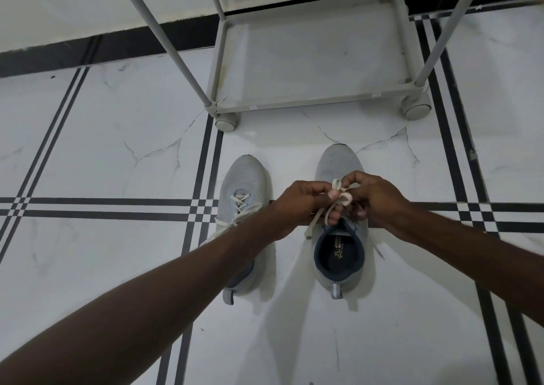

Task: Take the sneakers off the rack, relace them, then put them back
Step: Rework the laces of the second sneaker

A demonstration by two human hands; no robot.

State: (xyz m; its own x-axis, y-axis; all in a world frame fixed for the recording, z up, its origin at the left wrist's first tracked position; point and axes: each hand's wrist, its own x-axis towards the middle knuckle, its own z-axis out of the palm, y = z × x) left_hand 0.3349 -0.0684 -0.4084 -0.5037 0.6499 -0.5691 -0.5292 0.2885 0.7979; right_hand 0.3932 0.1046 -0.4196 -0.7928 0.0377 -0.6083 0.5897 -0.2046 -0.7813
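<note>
Two light grey sneakers stand side by side on the floor, toes pointing toward the rack. The left sneaker (244,184) has its off-white lace crossed and tied, and my left forearm hides its heel half. Over the right sneaker (338,255), both hands pinch its off-white lace (343,197), which forms small loops between the fingers. My left hand (303,205) grips one loop and a trailing end that hangs down beside the shoe's dark opening. My right hand (376,199) holds the other loop.
A white metal shoe rack (312,99) on castor wheels stands just beyond the sneakers, its bottom shelf bare. Its slanted posts rise at the left and right. The floor is white marble tile with black stripes, and a dark skirting runs along the wall behind.
</note>
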